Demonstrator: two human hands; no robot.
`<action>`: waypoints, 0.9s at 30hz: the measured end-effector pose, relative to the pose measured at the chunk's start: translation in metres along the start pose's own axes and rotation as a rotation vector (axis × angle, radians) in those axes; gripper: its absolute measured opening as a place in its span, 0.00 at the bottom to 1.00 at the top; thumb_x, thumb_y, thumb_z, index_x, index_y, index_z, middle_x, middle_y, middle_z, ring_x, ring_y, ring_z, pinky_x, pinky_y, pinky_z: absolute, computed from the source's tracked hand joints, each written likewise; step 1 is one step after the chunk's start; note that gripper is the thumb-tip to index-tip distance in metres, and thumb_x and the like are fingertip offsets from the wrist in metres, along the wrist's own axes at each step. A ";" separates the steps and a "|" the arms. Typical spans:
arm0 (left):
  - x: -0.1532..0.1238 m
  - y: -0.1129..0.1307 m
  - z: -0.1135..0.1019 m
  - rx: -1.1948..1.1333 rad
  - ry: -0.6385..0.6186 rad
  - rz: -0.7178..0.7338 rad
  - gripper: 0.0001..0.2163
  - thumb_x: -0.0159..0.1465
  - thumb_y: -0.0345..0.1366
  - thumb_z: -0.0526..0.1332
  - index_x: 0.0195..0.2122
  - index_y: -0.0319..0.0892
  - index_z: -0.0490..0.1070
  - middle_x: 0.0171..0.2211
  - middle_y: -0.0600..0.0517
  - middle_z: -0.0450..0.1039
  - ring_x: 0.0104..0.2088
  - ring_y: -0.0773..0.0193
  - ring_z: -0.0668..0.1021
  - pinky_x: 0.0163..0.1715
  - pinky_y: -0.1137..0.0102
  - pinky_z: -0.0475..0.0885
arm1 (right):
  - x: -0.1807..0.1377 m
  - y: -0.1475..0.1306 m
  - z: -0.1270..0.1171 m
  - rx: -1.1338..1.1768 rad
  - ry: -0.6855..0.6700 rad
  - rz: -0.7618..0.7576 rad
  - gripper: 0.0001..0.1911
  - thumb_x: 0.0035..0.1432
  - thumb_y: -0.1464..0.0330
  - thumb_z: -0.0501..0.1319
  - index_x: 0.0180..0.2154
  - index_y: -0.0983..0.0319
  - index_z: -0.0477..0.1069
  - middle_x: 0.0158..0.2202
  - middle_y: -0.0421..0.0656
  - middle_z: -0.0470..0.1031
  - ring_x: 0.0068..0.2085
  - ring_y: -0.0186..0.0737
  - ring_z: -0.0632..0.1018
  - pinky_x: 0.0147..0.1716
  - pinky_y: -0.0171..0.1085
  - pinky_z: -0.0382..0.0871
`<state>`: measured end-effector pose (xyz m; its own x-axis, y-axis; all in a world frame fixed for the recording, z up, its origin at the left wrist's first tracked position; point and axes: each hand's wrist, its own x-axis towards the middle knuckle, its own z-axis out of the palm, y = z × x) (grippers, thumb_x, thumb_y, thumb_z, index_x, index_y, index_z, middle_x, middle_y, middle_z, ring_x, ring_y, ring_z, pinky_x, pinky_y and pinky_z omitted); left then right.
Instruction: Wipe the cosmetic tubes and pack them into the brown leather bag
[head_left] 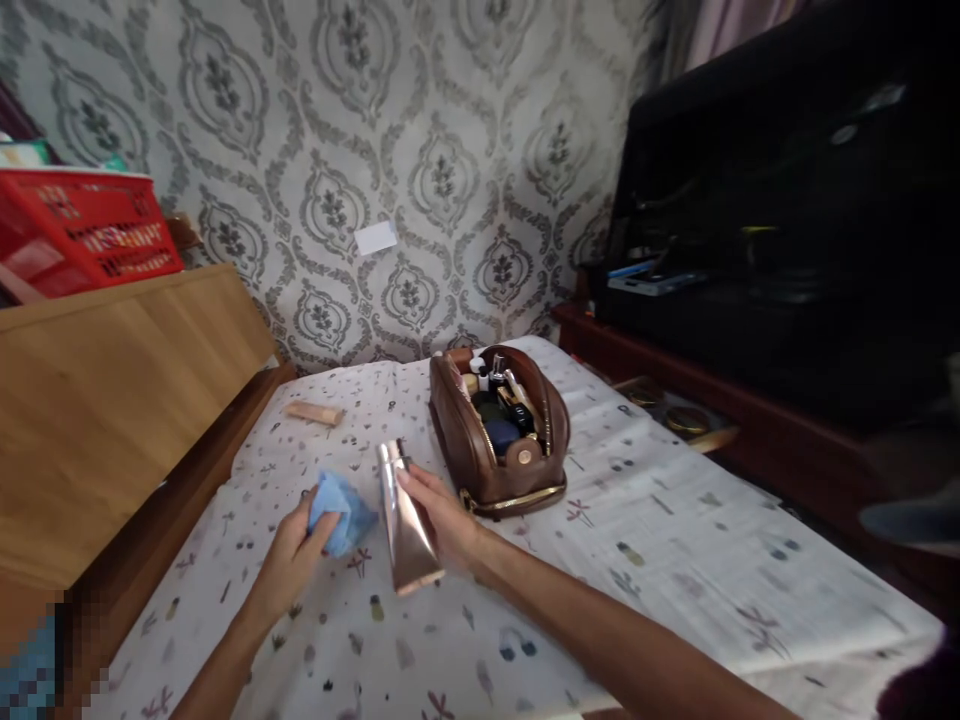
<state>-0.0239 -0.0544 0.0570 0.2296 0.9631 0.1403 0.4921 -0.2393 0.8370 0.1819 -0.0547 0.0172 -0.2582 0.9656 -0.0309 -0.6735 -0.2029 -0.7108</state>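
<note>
My left hand (294,545) is closed on a crumpled blue cloth (339,512), thumb pressed over its front. Close by on the right, my right hand (446,515) grips a shiny rose-gold squeeze tube (406,530), its capped end pointing up and away. Cloth and tube are near each other, with a small gap between them. Behind my right hand stands an unzipped brown toiletry bag (480,480), filled with several small bottles and cosmetics. A second, beige tube (313,412) lies on the printed sheet (480,640) beyond my left hand.
A wooden panel (135,400) borders the left side, with a red plastic basket (90,225) on top. On the right are a large black screen (750,230) and a dark wooden stand with an open drawer (701,440). Patterned wallpaper (442,180) covers the back wall.
</note>
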 end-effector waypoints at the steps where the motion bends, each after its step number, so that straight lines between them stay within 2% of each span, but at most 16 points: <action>1: 0.004 0.006 0.001 -0.013 0.005 0.005 0.18 0.62 0.53 0.59 0.36 0.42 0.69 0.23 0.57 0.65 0.25 0.64 0.69 0.27 0.72 0.68 | -0.002 -0.001 0.000 -0.032 -0.053 0.047 0.29 0.39 0.49 0.77 0.35 0.62 0.75 0.25 0.35 0.74 0.26 0.32 0.73 0.29 0.33 0.64; 4: 0.012 0.021 0.008 -0.028 -0.077 0.076 0.17 0.62 0.52 0.61 0.39 0.43 0.72 0.27 0.54 0.71 0.29 0.63 0.72 0.31 0.72 0.70 | -0.008 -0.004 0.001 -0.156 -0.192 0.170 0.29 0.38 0.49 0.77 0.32 0.64 0.75 0.25 0.36 0.75 0.25 0.31 0.72 0.29 0.33 0.63; 7: 0.015 0.028 0.016 -0.011 -0.102 0.106 0.19 0.63 0.54 0.58 0.29 0.43 0.69 0.25 0.53 0.68 0.28 0.64 0.71 0.31 0.72 0.69 | -0.009 -0.006 -0.001 -0.241 -0.219 0.217 0.31 0.37 0.46 0.75 0.29 0.64 0.73 0.23 0.36 0.72 0.23 0.30 0.70 0.26 0.33 0.60; 11: 0.016 0.028 0.022 0.026 -0.045 0.073 0.24 0.63 0.59 0.55 0.21 0.44 0.58 0.19 0.56 0.58 0.22 0.66 0.64 0.23 0.72 0.62 | -0.007 -0.007 -0.003 -0.314 -0.293 0.184 0.31 0.36 0.45 0.75 0.27 0.64 0.72 0.23 0.35 0.70 0.25 0.30 0.68 0.26 0.32 0.58; 15: 0.017 0.033 0.026 0.037 -0.006 0.051 0.25 0.63 0.61 0.53 0.21 0.46 0.55 0.19 0.56 0.57 0.21 0.66 0.64 0.23 0.71 0.61 | -0.008 -0.010 0.001 -0.342 -0.326 0.162 0.31 0.36 0.43 0.75 0.25 0.63 0.70 0.22 0.34 0.68 0.25 0.28 0.66 0.26 0.32 0.55; 19: 0.022 0.039 0.026 0.081 0.122 0.063 0.26 0.63 0.62 0.51 0.19 0.47 0.51 0.17 0.56 0.55 0.20 0.66 0.62 0.21 0.70 0.60 | -0.013 -0.017 0.005 -0.331 -0.302 0.133 0.32 0.39 0.42 0.73 0.27 0.64 0.71 0.23 0.34 0.66 0.25 0.29 0.64 0.26 0.33 0.53; 23: 0.031 0.041 0.020 0.099 0.244 0.057 0.26 0.63 0.62 0.49 0.17 0.49 0.51 0.16 0.55 0.55 0.19 0.65 0.61 0.20 0.69 0.60 | -0.029 -0.023 0.000 -0.326 -0.202 0.116 0.29 0.39 0.49 0.76 0.36 0.63 0.76 0.29 0.36 0.72 0.30 0.31 0.70 0.31 0.32 0.59; 27: 0.036 0.043 0.024 0.068 0.266 0.050 0.26 0.64 0.61 0.47 0.17 0.49 0.50 0.16 0.55 0.56 0.19 0.65 0.61 0.20 0.69 0.60 | -0.052 -0.028 -0.011 -0.298 -0.293 0.156 0.32 0.38 0.50 0.77 0.40 0.64 0.76 0.30 0.38 0.75 0.28 0.32 0.73 0.29 0.32 0.64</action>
<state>0.0254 -0.0333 0.0853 0.0309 0.9462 0.3222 0.5429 -0.2865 0.7894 0.2221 -0.0979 0.0309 -0.5552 0.8316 0.0162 -0.3933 -0.2453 -0.8861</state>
